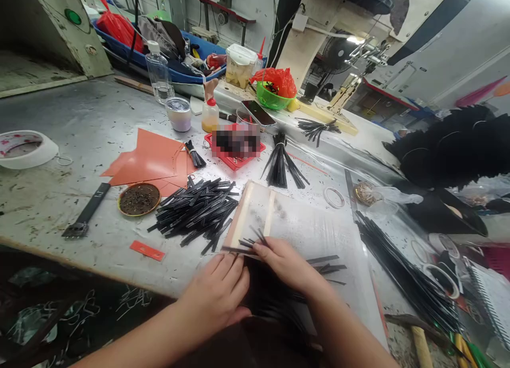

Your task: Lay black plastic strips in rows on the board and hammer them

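My left hand (217, 293) and my right hand (285, 264) meet at the near edge of the worktable, both closed around a loose bunch of thin black strips (326, 264) that fan out to the right. The strip ends poke out past my fingers over a clear plastic sheet (311, 230) with a pale wooden frame (243, 216) under it. A heap of short black strips (197, 208) lies just left of the frame. A tied bundle of black strips (281, 163) stands behind it.
Orange sheets (153, 161) and a round dish of dark bits (138, 199) lie at left, with a black bar (87, 211) nearby. Long black strips (402, 270) run along the right. Bottles, a cup (179, 113), a green bowl (271, 97) and black feathers (454, 145) sit behind.
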